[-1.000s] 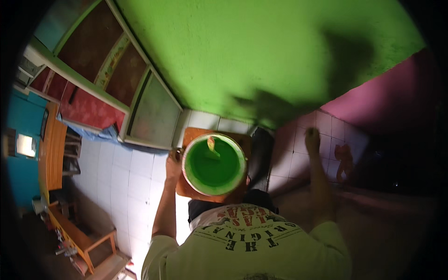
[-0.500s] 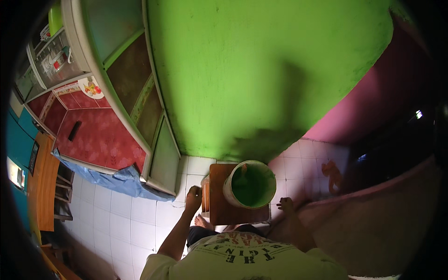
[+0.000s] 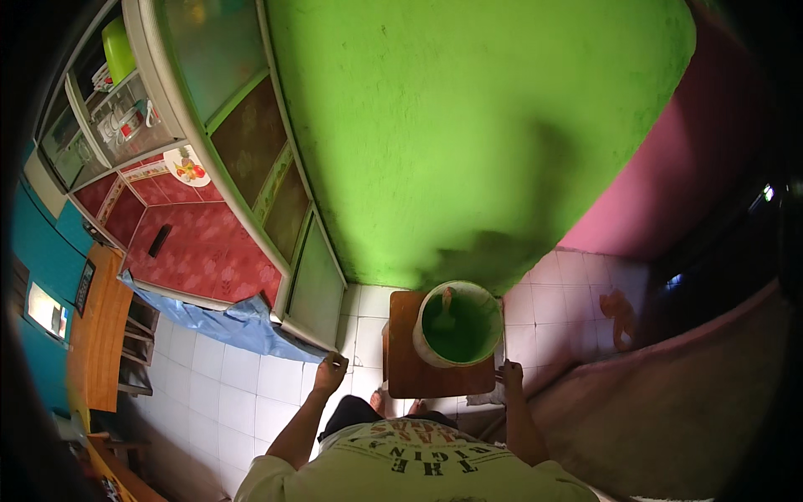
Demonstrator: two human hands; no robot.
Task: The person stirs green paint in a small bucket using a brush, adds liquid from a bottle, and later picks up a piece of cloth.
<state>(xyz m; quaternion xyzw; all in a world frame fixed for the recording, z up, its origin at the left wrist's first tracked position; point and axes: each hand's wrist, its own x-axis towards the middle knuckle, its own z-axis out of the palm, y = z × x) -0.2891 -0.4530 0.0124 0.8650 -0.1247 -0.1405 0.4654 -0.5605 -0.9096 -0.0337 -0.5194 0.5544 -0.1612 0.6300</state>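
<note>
A white bucket [image 3: 499,322] of green paint [image 3: 468,335] stands on a brown wooden stool [image 3: 404,335] in front of me. Inside the bucket a paintbrush [image 3: 446,311] leans with its bristles down in the paint and its handle up. Left of the stool hangs my left hand [image 3: 332,374], fingers curled in, by the corner of the blue plastic sheet [image 3: 226,330]. My right hand [image 3: 512,376] is low at the stool's right side, beneath the bucket's level, with its fingers loosely curled. I see nothing in either hand.
Beyond the stool rises a bright green wall [image 3: 401,134] that meets a pink wall [image 3: 636,192]. A cabinet with red lining [image 3: 209,251] stands at the left. Farther left is a wooden table [image 3: 100,335]. An orange thing [image 3: 617,314] lies on the tiles at right.
The whole view has shifted, so the scene sits farther right. My left hand has swung away from the stool, toward the blue sheet. My right hand is closer to the stool. The brush handle shows more.
</note>
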